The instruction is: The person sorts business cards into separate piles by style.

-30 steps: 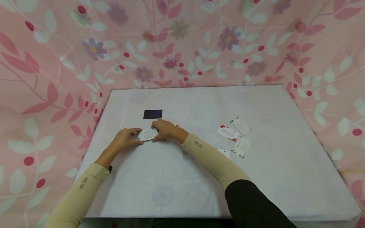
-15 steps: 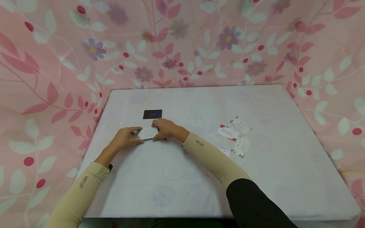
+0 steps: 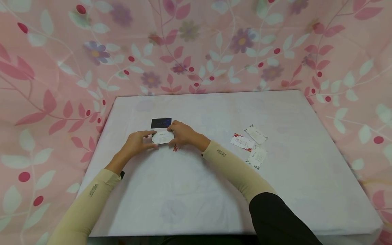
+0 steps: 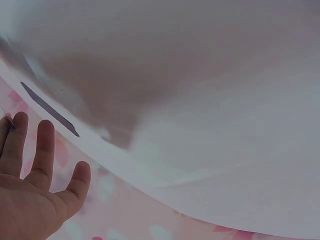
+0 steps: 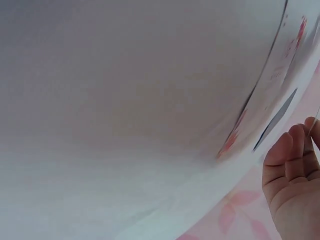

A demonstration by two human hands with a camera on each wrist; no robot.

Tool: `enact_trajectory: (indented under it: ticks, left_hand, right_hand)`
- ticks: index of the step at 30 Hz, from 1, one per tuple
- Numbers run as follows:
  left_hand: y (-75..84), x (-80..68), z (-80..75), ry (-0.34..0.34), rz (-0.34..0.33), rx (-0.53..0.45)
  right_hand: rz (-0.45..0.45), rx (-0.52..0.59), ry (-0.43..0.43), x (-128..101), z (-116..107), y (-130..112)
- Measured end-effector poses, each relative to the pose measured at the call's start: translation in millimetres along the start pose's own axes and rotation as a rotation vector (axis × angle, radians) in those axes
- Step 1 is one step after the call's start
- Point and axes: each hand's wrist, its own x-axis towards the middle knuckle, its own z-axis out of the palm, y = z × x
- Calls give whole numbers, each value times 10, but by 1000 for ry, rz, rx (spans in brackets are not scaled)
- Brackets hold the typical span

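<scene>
Across the white-covered table point(image 3: 183, 197), your left hand point(image 3: 134, 142) and right hand point(image 3: 185, 132) pinch the white card point(image 3: 162, 137), one at either end, so neither is nearer. Its long side runs left to right between them. Well off to the right, out of the way, sit three more cards point(image 3: 249, 145). Just beyond your grip lies the dark card point(image 3: 161, 123), and a red-flowered card point(image 3: 175, 148) peeks out beside your right hand.
</scene>
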Motion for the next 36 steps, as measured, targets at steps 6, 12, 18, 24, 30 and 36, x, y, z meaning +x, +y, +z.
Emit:
enact_trajectory:
  ticks: [6, 12, 18, 24, 30, 36]
  left_hand:
    - [190, 198, 31, -14, 36, 16]
    - [366, 420, 102, -16, 102, 17]
    - [532, 650, 191, -30, 158, 61]
    - [684, 862, 220, -56, 171, 50]
    - [767, 1091, 208, -100, 129, 0]
    - [820, 1251, 294, -143, 126, -47]
  right_hand:
    - [46, 12, 10, -103, -86, 203]
    - [96, 34, 53, -248, -158, 421]
    - [139, 48, 92, -392, -213, 625]
    - [185, 41, 126, -473, -286, 778]
    - [214, 52, 179, -436, -323, 928]
    - [257, 69, 193, -424, -300, 1063]
